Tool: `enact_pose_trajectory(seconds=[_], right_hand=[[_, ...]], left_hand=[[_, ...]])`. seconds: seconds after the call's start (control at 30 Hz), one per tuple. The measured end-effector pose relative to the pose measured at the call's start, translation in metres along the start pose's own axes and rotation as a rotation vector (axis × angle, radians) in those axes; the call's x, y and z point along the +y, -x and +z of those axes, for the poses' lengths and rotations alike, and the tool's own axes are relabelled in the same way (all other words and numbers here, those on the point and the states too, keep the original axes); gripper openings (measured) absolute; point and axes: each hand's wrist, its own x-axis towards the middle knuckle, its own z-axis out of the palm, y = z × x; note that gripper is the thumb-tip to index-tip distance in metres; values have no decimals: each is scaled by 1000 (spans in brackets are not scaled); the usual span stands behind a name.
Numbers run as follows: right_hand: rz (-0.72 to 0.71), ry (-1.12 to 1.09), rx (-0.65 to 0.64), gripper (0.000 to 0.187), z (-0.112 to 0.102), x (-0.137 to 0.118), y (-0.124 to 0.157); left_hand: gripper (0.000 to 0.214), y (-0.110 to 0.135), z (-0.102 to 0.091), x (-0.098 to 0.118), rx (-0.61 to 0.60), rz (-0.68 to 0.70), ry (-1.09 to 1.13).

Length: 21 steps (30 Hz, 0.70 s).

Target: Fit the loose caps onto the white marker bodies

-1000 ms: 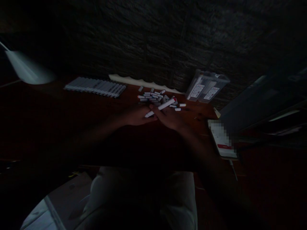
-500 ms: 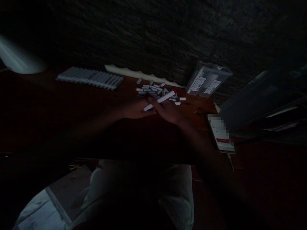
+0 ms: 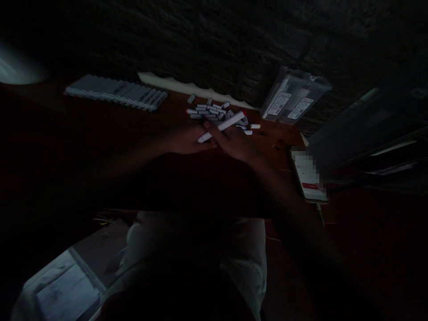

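A white marker (image 3: 234,120) with a red upper end lies slantwise across both hands, its narrower end toward the lower left. My right hand (image 3: 236,142) is closed around it, thumb laid over the barrel. My left hand (image 3: 189,139) is closed at the lower end, fingers partly hidden in the dark. Just behind the hands is a loose heap of small marker caps (image 3: 210,111), grey and white, some with coloured ends. To the left, several markers (image 3: 115,93) lie side by side in a slanted row.
Two clear plastic cases (image 3: 296,98) with labels stand at the back right. A lit phone (image 3: 309,178) with a cable lies on the right of the wooden table (image 3: 274,138). A wavy white strip (image 3: 180,89) runs along the dark wall. At far left is a pale lamp-like shape (image 3: 20,69).
The whole scene sits slightly higher in the picture as my head has tilted. The lower end of the marker now looks more tapered; both hands keep nearly the same hold.
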Motion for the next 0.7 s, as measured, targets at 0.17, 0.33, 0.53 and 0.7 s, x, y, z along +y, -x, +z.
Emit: enact_pose_trajectory(seconds=[0.17,0.33,0.53,0.7], right_hand=[[3,7,13,59,2,3,-1],[-3,14,13,59,2,3,0],[3,25,-4,65,2,1,0],[16,34,3,68,3,0,0]], left_hand=[[27,0,3,-4,5,6,21],[26,-1,4,-4,1,4,26],[29,-1,6,-7,0,10,14],[26,0,6,-4,9,-5,65]])
